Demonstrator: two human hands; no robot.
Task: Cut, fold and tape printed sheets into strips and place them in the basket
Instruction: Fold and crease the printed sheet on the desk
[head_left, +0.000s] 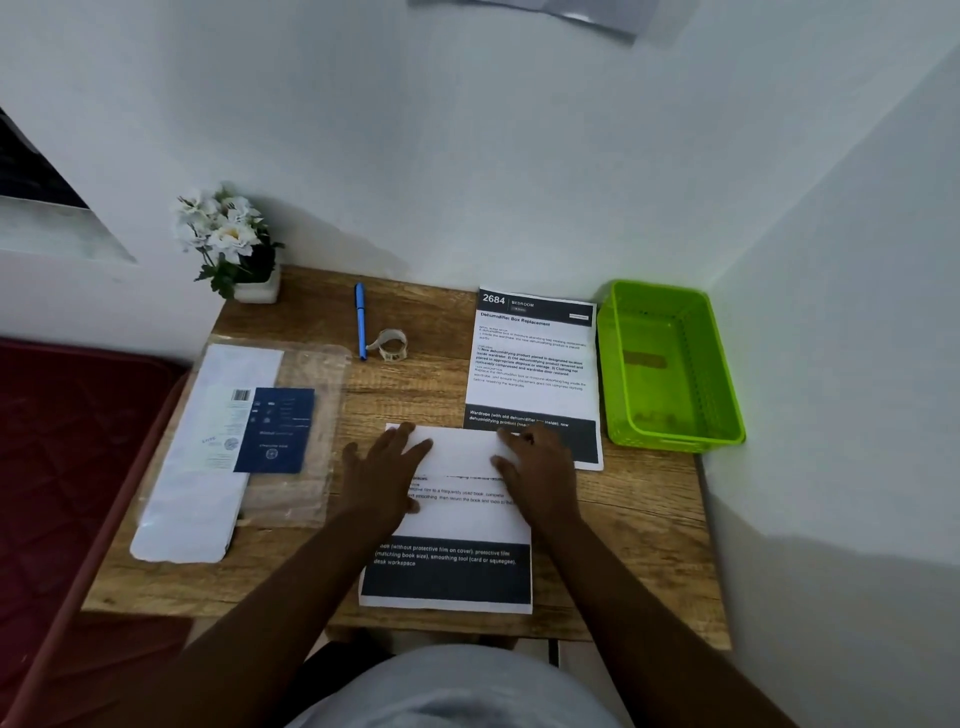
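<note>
Hands at work on a fold, near centre of wooden desk. Left hand and right hand laid flat on turned-over top flap of printed sheet, fingers spread and nearly straight, pressing down, gripping nothing. Palms down, wrists low, forearms converging from near edge; fingertips aimed at far side, at either end of white flap. Likely purpose: flattening a crease across the page width, one hand pinning each end against slipping. Dark footer band of page exposed toward near edge, uncut.

Second printed sheet lying flat just beyond and to the right, lower corner tucked under right-hand fingers, apparently queued for same treatment. Green basket at right edge against wall, within reach, seemingly holding a small brownish piece or two, hard to make out. Roll of tape and blue pen parked at far centre, touching or nearly so, clear of the folding. Clear packet with blue card at left; potted white flowers in far-left corner. No scissors visible.
</note>
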